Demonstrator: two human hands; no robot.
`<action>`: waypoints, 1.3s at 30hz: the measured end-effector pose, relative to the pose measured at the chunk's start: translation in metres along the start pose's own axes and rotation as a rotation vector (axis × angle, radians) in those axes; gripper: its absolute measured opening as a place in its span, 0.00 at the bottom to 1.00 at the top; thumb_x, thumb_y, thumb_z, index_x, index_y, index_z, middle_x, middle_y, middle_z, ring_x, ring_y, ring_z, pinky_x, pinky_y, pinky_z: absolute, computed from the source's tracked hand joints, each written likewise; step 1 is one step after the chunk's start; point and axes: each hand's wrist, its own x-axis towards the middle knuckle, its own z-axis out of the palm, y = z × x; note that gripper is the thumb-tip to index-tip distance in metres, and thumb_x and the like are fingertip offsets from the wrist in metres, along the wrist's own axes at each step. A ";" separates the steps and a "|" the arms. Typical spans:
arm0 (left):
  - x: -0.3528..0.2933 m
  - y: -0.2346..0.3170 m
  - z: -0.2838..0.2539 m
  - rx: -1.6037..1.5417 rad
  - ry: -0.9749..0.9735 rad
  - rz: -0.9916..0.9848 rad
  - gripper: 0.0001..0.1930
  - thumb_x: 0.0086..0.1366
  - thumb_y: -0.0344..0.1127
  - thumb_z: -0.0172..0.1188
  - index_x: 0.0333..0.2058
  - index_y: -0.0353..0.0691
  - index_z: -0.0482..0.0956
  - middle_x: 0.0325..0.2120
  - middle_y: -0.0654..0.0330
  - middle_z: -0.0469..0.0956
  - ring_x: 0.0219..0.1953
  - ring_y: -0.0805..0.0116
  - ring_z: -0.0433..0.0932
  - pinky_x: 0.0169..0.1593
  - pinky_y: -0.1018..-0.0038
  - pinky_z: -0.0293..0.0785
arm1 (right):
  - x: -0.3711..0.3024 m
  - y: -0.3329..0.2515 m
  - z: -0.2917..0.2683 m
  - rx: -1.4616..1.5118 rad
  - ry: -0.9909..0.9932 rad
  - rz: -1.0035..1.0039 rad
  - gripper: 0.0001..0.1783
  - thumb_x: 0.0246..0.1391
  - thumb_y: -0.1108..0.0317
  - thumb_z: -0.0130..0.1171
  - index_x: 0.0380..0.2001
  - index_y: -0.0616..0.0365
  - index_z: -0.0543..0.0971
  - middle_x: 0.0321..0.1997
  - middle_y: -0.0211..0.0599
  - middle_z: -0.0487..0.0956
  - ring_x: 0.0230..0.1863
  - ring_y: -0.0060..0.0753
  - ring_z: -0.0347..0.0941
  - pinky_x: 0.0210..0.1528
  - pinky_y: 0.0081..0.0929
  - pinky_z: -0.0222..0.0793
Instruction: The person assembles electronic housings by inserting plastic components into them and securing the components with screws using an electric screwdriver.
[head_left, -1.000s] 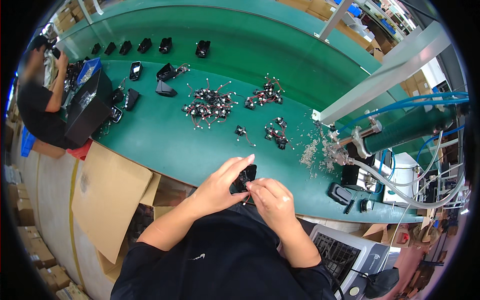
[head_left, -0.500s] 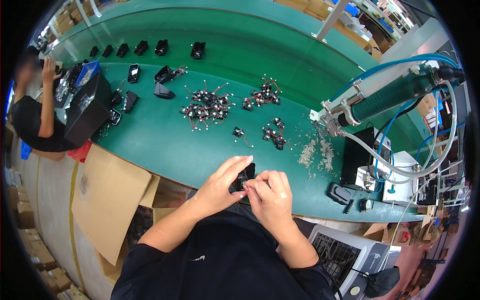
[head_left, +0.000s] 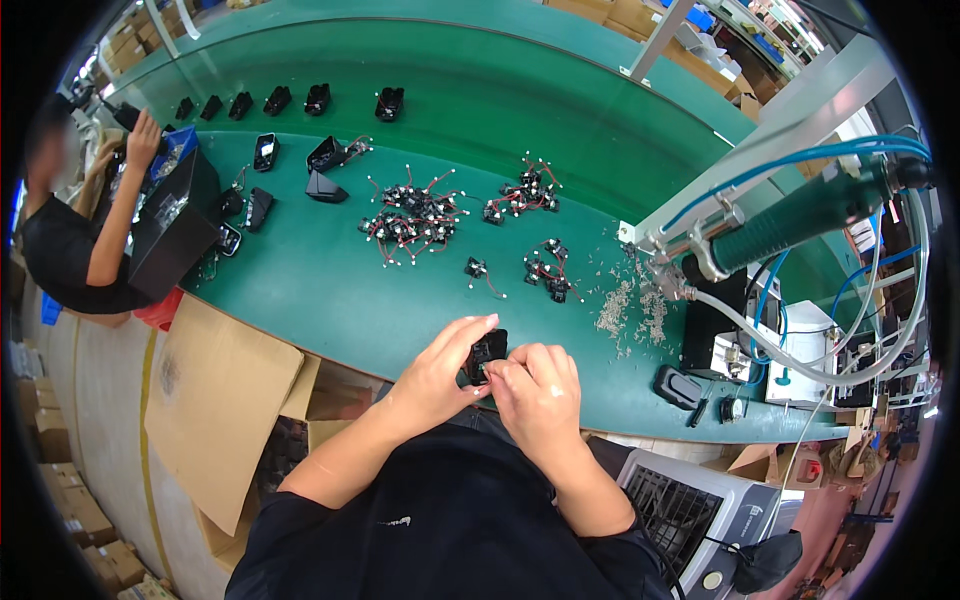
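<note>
My left hand (head_left: 437, 372) is wrapped round a small black plastic housing (head_left: 488, 347) at the front edge of the green bench. Its open inner side faces up, partly covered by my fingers. My right hand (head_left: 537, 385) meets it from the right, thumb and forefinger pinched at the housing's lower edge; what they pinch, if anything, is too small to name. Beyond my hands lie a small black part with red wires (head_left: 478, 268) and a larger heap of wired black parts (head_left: 412, 215).
A green power screwdriver (head_left: 790, 225) with blue hoses hangs at the right above scattered small screws (head_left: 630, 305). Black housings (head_left: 318, 98) line the back ledge. A black bin (head_left: 175, 225) stands left, near another person (head_left: 80, 240). A cardboard box (head_left: 220, 400) is beside me.
My right hand has shifted slightly down and left, baring more of the housing. The power screwdriver hangs a little lower and farther right. The other person's raised hand has moved right.
</note>
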 end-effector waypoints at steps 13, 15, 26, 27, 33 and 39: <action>0.021 -0.007 0.004 0.178 0.109 0.361 0.41 0.39 0.21 0.78 0.57 0.36 0.75 0.55 0.52 0.78 0.54 0.47 0.77 0.57 0.57 0.77 | -0.002 0.005 0.005 0.061 0.044 0.159 0.08 0.46 0.72 0.71 0.31 0.52 0.83 0.30 0.32 0.74 0.33 0.40 0.71 0.37 0.39 0.69; 0.024 -0.007 0.006 0.172 0.079 0.373 0.43 0.38 0.23 0.80 0.58 0.36 0.74 0.55 0.53 0.80 0.55 0.48 0.78 0.58 0.57 0.76 | -0.002 0.005 0.003 0.041 0.049 0.160 0.08 0.45 0.72 0.72 0.31 0.52 0.84 0.30 0.31 0.74 0.33 0.40 0.71 0.36 0.39 0.69; 0.031 -0.017 0.011 0.170 0.007 0.367 0.41 0.43 0.27 0.79 0.59 0.39 0.75 0.57 0.53 0.77 0.56 0.48 0.75 0.60 0.56 0.69 | -0.007 0.017 -0.004 0.240 -0.039 0.290 0.11 0.50 0.77 0.71 0.38 0.55 0.86 0.28 0.36 0.74 0.30 0.36 0.74 0.34 0.34 0.71; 0.032 -0.017 0.009 0.182 -0.007 0.366 0.40 0.44 0.27 0.79 0.59 0.40 0.75 0.58 0.52 0.76 0.57 0.48 0.75 0.60 0.55 0.68 | -0.003 0.013 -0.015 0.321 -0.134 0.342 0.12 0.52 0.76 0.70 0.41 0.55 0.85 0.31 0.38 0.75 0.32 0.38 0.75 0.37 0.36 0.72; 0.029 -0.026 0.011 0.059 0.021 0.258 0.30 0.47 0.35 0.82 0.48 0.43 0.76 0.58 0.51 0.76 0.57 0.49 0.75 0.60 0.57 0.67 | 0.053 0.032 -0.112 0.172 0.611 0.200 0.30 0.51 0.76 0.73 0.57 0.66 0.73 0.48 0.43 0.79 0.46 0.33 0.76 0.57 0.36 0.73; 0.025 -0.023 0.012 0.191 -0.029 0.263 0.25 0.45 0.43 0.83 0.38 0.44 0.79 0.56 0.55 0.77 0.55 0.52 0.76 0.56 0.60 0.66 | 0.158 0.050 -0.153 0.736 0.685 0.297 0.27 0.73 0.50 0.55 0.59 0.64 0.71 0.45 0.39 0.81 0.42 0.28 0.78 0.50 0.27 0.73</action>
